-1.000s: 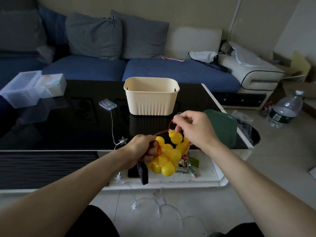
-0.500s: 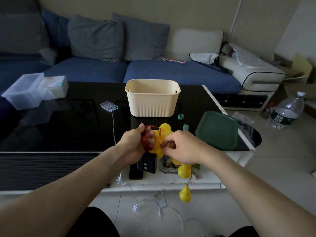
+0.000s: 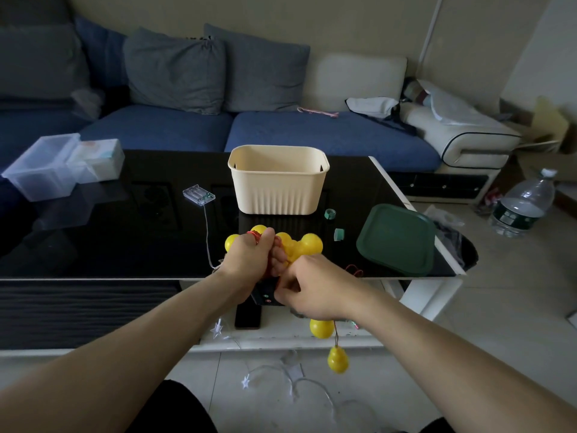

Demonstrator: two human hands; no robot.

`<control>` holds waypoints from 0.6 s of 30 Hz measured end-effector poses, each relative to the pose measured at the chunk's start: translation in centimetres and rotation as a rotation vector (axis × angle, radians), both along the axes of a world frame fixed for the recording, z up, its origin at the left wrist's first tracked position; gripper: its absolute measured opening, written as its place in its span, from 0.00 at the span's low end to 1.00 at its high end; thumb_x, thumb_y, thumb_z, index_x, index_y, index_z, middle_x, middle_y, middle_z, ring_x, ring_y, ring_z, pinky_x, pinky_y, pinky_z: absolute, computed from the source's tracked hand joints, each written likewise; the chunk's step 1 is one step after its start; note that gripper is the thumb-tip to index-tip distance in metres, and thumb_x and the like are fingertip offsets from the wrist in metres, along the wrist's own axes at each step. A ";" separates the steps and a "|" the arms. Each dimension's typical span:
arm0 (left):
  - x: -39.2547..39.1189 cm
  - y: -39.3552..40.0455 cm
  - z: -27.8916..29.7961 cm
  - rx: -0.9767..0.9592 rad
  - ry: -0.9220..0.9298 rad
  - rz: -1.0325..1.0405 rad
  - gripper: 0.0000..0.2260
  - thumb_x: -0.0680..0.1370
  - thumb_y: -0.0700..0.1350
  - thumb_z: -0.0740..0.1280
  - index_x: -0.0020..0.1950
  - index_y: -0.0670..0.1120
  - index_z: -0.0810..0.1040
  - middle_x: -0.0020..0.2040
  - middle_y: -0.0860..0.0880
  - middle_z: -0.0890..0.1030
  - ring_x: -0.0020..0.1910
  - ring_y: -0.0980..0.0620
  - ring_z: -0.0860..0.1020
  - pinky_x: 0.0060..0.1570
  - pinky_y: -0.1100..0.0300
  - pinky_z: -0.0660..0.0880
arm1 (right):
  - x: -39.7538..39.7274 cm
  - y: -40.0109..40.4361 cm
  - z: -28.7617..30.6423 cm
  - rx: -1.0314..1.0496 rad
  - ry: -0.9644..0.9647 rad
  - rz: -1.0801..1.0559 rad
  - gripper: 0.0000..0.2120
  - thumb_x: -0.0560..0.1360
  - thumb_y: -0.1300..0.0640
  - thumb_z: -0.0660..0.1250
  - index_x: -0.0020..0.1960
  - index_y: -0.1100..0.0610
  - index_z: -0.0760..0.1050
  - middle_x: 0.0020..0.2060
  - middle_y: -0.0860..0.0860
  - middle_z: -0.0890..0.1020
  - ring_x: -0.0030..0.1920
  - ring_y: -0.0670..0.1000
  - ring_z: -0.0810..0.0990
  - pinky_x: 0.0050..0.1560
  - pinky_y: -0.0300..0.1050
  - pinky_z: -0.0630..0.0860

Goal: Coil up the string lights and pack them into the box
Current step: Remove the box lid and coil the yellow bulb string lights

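The left hand [image 3: 249,260] was closed round a gathered cluster of yellow bulb-shaped string lights on red wire [image 3: 299,245], presumably so the finished coils could not spring loose. The right hand [image 3: 315,289], fingers curled, was held just beside it at the small black control unit [image 3: 265,296] and apparently pinched the wire; two more bulbs [image 3: 337,359] hung free beneath it (not yet coiled). The cream ribbed plastic box [image 3: 278,185] stood open on the black glass table [image 3: 125,239] directly beyond the hands, within easy reach for packing. Its likely dark green square lid [image 3: 396,239] lay to the right, apart from it.
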State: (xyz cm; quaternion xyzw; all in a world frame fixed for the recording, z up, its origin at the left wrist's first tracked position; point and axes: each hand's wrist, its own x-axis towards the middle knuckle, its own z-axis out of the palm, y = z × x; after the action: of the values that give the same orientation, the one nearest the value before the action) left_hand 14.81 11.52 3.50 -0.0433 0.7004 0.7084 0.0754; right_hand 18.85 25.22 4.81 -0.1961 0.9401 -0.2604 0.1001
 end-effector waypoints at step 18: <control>-0.5 -0.7 0.6 0.393 -0.331 -0.065 0.17 0.85 0.49 0.55 0.38 0.45 0.69 0.29 0.47 0.73 0.24 0.51 0.69 0.26 0.61 0.68 | -0.1 0.0 0.0 -0.032 -0.106 0.017 0.08 0.79 0.55 0.68 0.43 0.58 0.81 0.39 0.51 0.82 0.39 0.47 0.77 0.39 0.41 0.73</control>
State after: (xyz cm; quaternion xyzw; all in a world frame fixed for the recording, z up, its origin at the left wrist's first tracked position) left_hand 14.27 10.86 4.09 -0.1208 0.5283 0.8114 0.2187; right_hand 18.72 25.18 4.77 -0.1914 0.9275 -0.2844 0.1488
